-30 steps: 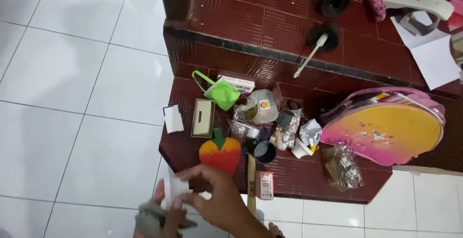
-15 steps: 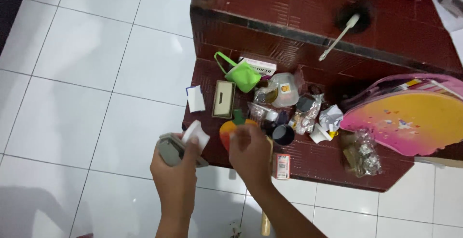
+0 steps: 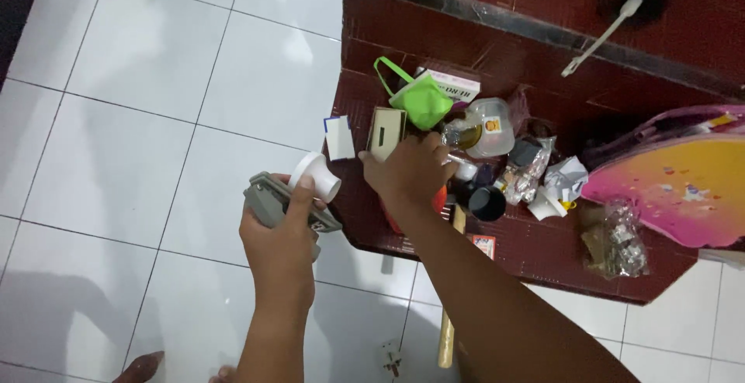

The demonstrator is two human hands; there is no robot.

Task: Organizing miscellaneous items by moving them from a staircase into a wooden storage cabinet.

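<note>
Gripping a grey holder (image 3: 273, 203) and a white spool (image 3: 313, 176), your left hand (image 3: 281, 235) hangs over the white floor tiles (image 3: 140, 119).
Your right hand (image 3: 407, 172) reaches onto the dark red surface (image 3: 543, 255), fingers spread and holding nothing, over the orange strawberry shape (image 3: 439, 198), just beside a small tan box (image 3: 386, 131). Right of it lie a green pouch (image 3: 423, 102), a black cup (image 3: 486, 204) and a pink and yellow bag (image 3: 675, 189).

We saw glossy white floor tiles (image 3: 147, 119) and a ribbed, shiny dark-red tiled step (image 3: 543, 65). The left hand (image 3: 281, 232) held a matt grey plastic piece (image 3: 268, 201) and a smooth white plastic cap (image 3: 314, 177). A green cloth mask (image 3: 423, 102), crinkled clear plastic bags (image 3: 621, 239), crumpled paper (image 3: 565, 177) and a wooden handle (image 3: 446, 336) showed.
</note>
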